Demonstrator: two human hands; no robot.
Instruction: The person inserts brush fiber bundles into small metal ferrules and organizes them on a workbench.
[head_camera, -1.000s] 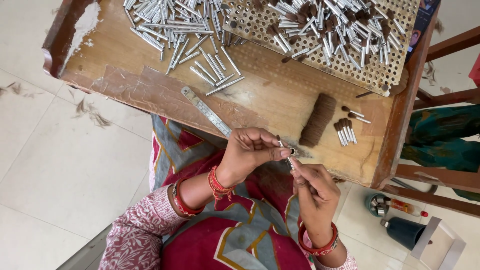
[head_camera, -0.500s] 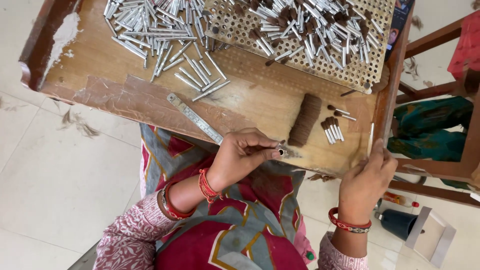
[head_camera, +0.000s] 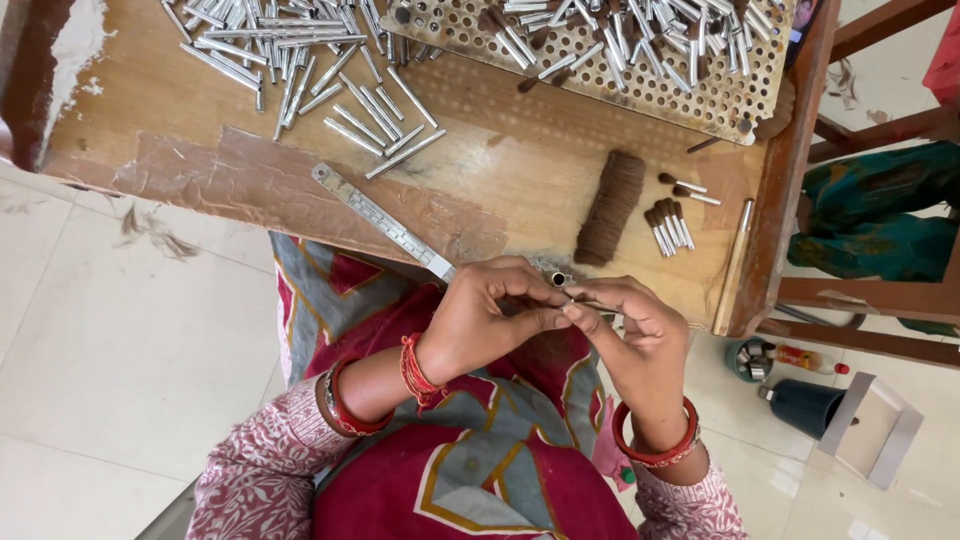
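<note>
Meeting just below the near edge of the wooden table (head_camera: 250, 180), both hands are working over the person's lap. The left hand (head_camera: 480, 325) is curling inward, wrist bent, thumb and fingertips pinching a small metal tube (head_camera: 558, 280) whose open end is facing up. The right hand (head_camera: 635, 330) is coming in from the other side, palm turned toward the left, its thumb and forefinger pinching something thin against the tube; what it is holding is too small to tell. Red bangles are circling both wrists.

On the table, a steel ruler (head_camera: 380, 220) is lying slantwise near the left hand, a dark bundle of fibre (head_camera: 610, 205) is sitting beside a few filled tubes (head_camera: 668, 225), and loose silver tubes (head_camera: 300, 60) are lying in a heap next to a perforated tray (head_camera: 600, 85).
</note>
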